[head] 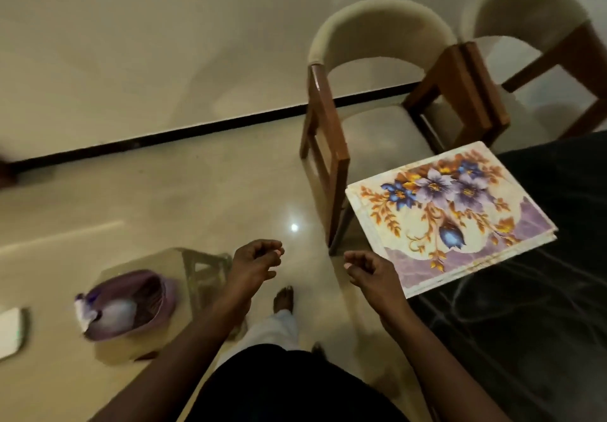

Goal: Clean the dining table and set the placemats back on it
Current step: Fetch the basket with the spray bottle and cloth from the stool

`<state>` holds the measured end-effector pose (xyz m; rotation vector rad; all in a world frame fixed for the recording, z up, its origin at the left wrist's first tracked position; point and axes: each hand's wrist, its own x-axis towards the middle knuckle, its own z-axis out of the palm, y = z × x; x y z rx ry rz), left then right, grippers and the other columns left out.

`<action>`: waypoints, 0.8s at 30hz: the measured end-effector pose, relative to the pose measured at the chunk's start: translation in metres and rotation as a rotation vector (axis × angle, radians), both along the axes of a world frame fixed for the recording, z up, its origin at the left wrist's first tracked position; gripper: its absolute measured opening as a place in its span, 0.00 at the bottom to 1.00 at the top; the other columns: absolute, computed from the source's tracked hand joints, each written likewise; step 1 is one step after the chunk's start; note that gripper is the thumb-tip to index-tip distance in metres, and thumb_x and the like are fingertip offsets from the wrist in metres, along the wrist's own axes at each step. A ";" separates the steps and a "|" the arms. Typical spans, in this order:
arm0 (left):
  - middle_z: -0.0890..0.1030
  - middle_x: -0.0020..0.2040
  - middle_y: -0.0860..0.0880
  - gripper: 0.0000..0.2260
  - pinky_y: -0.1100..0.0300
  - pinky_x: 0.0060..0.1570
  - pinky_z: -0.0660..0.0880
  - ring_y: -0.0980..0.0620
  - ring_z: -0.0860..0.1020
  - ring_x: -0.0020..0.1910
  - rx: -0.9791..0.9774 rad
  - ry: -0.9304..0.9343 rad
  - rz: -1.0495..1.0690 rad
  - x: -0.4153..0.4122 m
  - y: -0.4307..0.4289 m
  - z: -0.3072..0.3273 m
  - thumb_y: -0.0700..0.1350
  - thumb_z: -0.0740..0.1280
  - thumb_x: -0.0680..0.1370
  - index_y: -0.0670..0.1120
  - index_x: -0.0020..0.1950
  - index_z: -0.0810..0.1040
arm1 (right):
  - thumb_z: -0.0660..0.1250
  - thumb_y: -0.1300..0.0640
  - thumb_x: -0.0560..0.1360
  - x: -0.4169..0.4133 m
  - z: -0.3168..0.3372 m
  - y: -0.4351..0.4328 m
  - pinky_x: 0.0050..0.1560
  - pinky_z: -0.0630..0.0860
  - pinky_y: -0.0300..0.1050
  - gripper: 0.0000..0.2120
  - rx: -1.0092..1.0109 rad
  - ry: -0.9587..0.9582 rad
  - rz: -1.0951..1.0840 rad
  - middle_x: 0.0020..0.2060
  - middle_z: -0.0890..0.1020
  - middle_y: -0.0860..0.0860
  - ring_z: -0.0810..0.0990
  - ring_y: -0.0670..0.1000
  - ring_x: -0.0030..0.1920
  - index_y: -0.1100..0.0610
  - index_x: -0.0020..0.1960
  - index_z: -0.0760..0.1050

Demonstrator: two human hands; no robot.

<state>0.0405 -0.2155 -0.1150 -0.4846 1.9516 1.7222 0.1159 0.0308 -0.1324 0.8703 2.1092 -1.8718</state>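
Lying just right of the right hand point(371, 270), not touching it: stack of floral mats point(450, 214) on the corner of the black table point(542, 306). Both hands empty, fingers loosely curled; left hand point(256, 260) beside the right. Mats: several layered edges, exact count unreadable. Chairs: two point(377, 40) point(525, 4), beyond the hands. Basket point(164, 293): one, purple, left of the left hand, holding one bottle point(111, 313). Floor point(164, 208): glossy beige tile; pale wall, black skirting.
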 end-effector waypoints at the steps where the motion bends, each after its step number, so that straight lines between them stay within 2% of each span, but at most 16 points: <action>1: 0.88 0.54 0.47 0.07 0.42 0.60 0.80 0.43 0.84 0.57 -0.005 -0.008 0.044 0.011 -0.014 0.000 0.41 0.71 0.80 0.47 0.56 0.85 | 0.72 0.58 0.79 0.001 0.000 -0.009 0.64 0.81 0.54 0.10 -0.019 -0.017 0.038 0.52 0.87 0.45 0.84 0.45 0.56 0.49 0.58 0.83; 7: 0.87 0.54 0.45 0.07 0.49 0.52 0.79 0.44 0.83 0.55 -0.042 -0.053 0.254 0.056 -0.083 -0.003 0.39 0.71 0.79 0.46 0.55 0.85 | 0.72 0.59 0.79 0.001 -0.004 -0.059 0.63 0.82 0.54 0.09 -0.045 -0.041 0.202 0.51 0.87 0.46 0.85 0.46 0.55 0.47 0.55 0.84; 16: 0.87 0.53 0.43 0.08 0.51 0.47 0.80 0.44 0.84 0.52 -0.080 -0.078 0.454 0.096 -0.201 -0.006 0.38 0.69 0.81 0.45 0.56 0.85 | 0.72 0.61 0.79 -0.010 -0.015 -0.156 0.59 0.83 0.54 0.08 -0.022 -0.075 0.376 0.49 0.87 0.47 0.85 0.48 0.53 0.49 0.53 0.84; 20: 0.86 0.54 0.41 0.08 0.50 0.46 0.80 0.40 0.83 0.56 -0.116 -0.083 0.489 0.099 -0.267 -0.016 0.38 0.69 0.80 0.45 0.58 0.84 | 0.72 0.60 0.78 -0.014 -0.017 -0.209 0.60 0.83 0.55 0.07 -0.012 -0.111 0.434 0.49 0.87 0.48 0.85 0.48 0.53 0.50 0.53 0.84; 24: 0.86 0.56 0.43 0.10 0.49 0.50 0.82 0.42 0.84 0.56 -0.139 -0.061 0.474 0.084 -0.337 -0.025 0.40 0.70 0.81 0.45 0.61 0.84 | 0.72 0.60 0.78 -0.026 -0.022 -0.267 0.61 0.82 0.53 0.07 0.014 -0.136 0.428 0.49 0.87 0.47 0.85 0.48 0.53 0.51 0.54 0.85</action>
